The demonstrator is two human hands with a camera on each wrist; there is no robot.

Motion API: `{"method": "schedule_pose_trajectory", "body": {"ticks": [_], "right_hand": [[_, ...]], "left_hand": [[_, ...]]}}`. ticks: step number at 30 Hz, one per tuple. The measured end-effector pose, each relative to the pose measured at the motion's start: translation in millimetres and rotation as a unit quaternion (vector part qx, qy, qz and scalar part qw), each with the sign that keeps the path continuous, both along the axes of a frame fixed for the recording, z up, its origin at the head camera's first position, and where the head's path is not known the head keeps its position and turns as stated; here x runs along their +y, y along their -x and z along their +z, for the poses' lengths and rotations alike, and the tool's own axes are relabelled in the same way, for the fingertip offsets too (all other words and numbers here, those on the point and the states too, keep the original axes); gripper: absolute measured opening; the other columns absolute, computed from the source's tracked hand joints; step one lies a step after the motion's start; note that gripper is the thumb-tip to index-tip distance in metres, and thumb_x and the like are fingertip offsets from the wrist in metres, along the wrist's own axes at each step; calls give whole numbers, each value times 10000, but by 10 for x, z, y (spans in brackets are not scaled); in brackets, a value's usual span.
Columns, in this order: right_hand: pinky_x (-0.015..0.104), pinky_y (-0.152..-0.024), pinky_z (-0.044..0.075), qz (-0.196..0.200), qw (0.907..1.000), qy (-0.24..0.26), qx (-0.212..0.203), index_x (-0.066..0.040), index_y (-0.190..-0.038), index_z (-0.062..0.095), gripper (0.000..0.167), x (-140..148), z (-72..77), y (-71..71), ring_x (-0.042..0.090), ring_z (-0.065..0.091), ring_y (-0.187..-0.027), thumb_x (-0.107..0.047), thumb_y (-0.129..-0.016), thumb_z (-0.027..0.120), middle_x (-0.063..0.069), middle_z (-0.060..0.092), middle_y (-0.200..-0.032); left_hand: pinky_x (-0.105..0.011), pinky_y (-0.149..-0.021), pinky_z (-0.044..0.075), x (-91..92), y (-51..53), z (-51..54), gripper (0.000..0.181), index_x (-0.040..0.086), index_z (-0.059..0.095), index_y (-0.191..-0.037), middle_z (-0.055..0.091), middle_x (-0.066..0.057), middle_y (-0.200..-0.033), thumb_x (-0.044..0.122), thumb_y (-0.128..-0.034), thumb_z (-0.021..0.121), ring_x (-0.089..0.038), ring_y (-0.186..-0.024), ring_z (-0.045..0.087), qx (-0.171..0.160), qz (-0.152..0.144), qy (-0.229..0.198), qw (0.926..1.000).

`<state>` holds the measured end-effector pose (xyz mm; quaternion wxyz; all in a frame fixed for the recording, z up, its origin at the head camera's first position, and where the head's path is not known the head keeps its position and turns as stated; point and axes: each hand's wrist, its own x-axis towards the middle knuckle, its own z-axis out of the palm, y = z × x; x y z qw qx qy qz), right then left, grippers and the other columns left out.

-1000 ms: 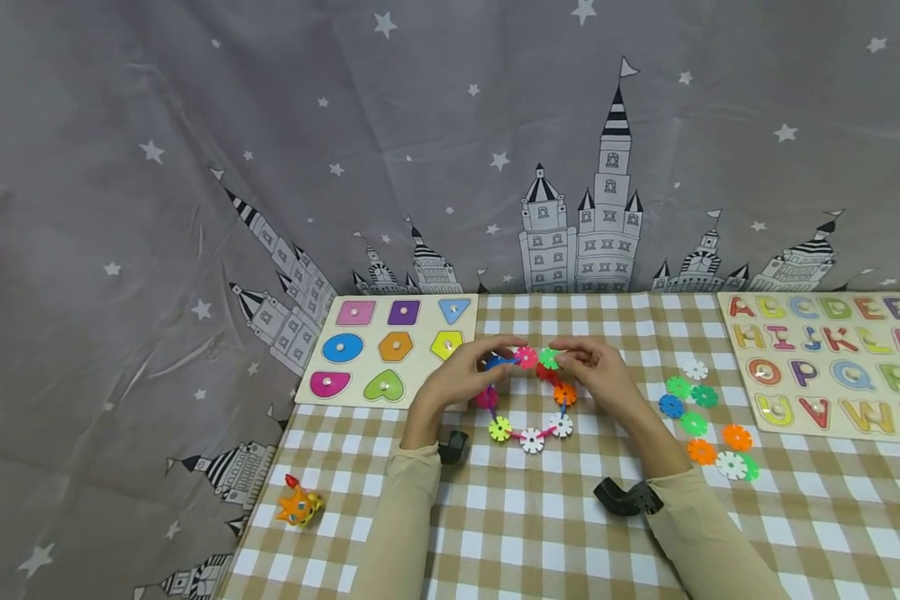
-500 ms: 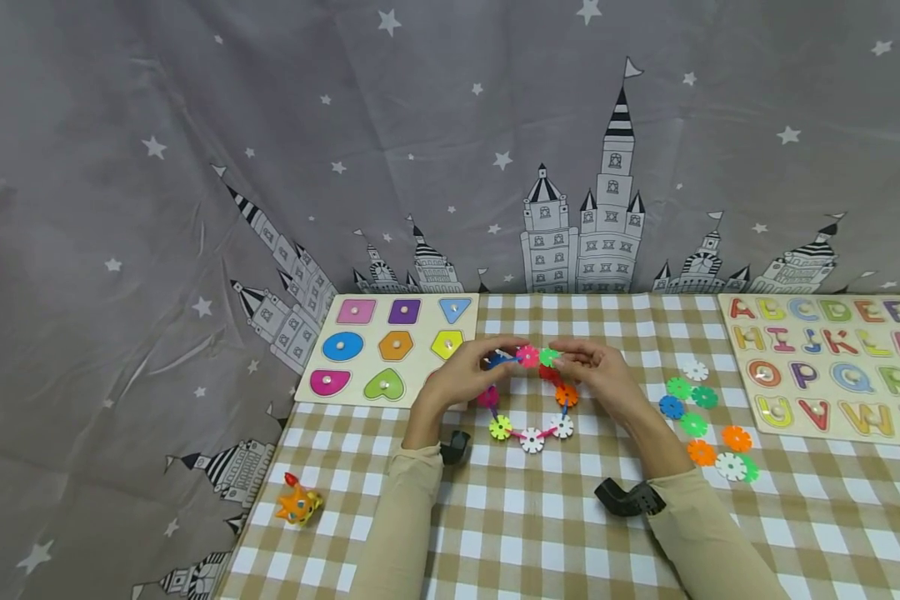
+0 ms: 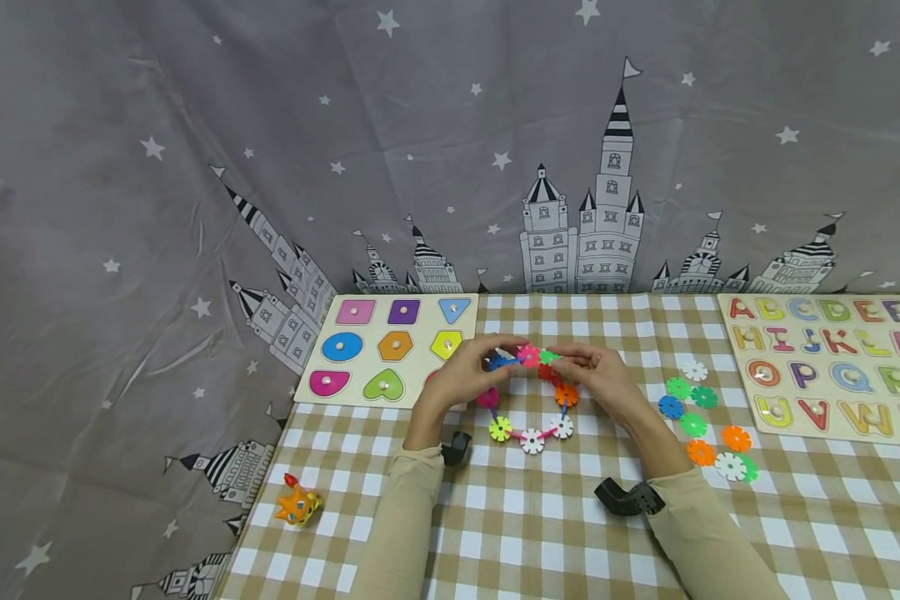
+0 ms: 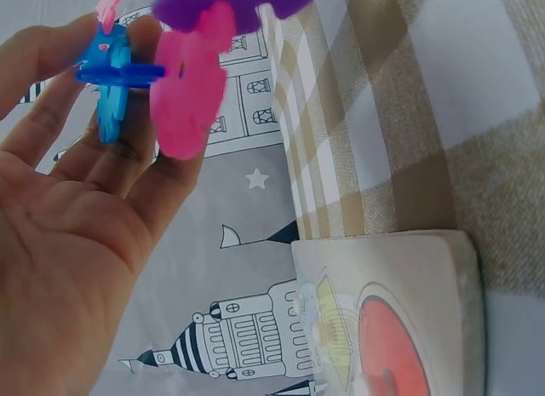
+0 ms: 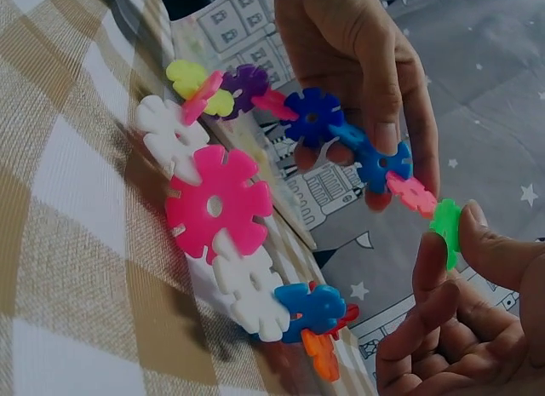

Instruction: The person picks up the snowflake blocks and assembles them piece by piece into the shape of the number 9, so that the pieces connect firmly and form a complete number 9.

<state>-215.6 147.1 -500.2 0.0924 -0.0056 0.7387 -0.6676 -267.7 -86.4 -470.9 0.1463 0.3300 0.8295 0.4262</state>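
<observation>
Above the checked tabletop (image 3: 525, 533), the left hand (image 3: 457, 377) pinches a blue disc (image 5: 371, 171) and the right hand (image 3: 603, 375) a green disc (image 5: 444, 230), both in one curved chain (image 3: 532, 442) held between them. The right wrist view shows face-on a pink disc (image 5: 194, 221) between two white discs (image 5: 247, 302); the head view gives only its thin edge. Only the head view shows loose discs (image 3: 693, 424) and a letter board (image 3: 791, 392) further right.

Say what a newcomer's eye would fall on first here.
Probably the colourful chain of notched discs, held by the left hand and right hand over the checked cloth. Behind it hangs the grey castle-print backdrop, and the alphabet board lies at the right.
</observation>
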Motion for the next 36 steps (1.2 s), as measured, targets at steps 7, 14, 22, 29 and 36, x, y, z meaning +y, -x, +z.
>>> {"method": "schedule_pose_trajectory", "body": {"ticks": [7,14,22,29,36], "right_hand": [[182,-809,519,-31,9999,-71,-71,32,-1268,615,414,5,-10,3,31,641,-887,-233,-952,652,189,701,-1094],[215,-807,525,-45,9994,-338,-52,6,-1246,635,414,-22,-10,-2,78,644,-897,-280,-947,658,128,719,-1045],[219,-770,527,-185,9989,-431,66,1,-1210,664,378,-81,2,-17,166,631,-873,-264,-940,669,173,712,-1041],[212,-718,496,-216,9982,-513,234,-42,-1229,669,387,-84,45,-35,183,569,-825,-293,-934,676,157,689,-999],[259,-639,469,104,9979,-444,470,-35,-1223,669,353,-52,51,-42,188,545,-741,-225,-926,687,170,648,-888]], "left_hand": [[-296,-897,521,-2,7,7,377,102,619,-1291,677,-61,-1186,65,-918,655,-189,-1067,626,19,180,-66,9998],[-250,-780,534,-1,11,2,354,99,627,-1269,677,-74,-1146,90,-918,670,-185,-912,649,-35,281,-108,9995],[-382,-824,548,26,-11,23,372,88,617,-1256,672,-92,-1150,91,-894,704,-203,-906,647,66,315,-30,9995],[-317,-781,549,78,-21,27,427,85,591,-1284,678,-101,-1127,109,-880,730,-179,-855,651,266,448,88,9986],[-265,-755,545,117,-35,3,396,110,649,-1252,704,-70,-1084,171,-874,748,-189,-859,649,729,458,157,9962]]}}
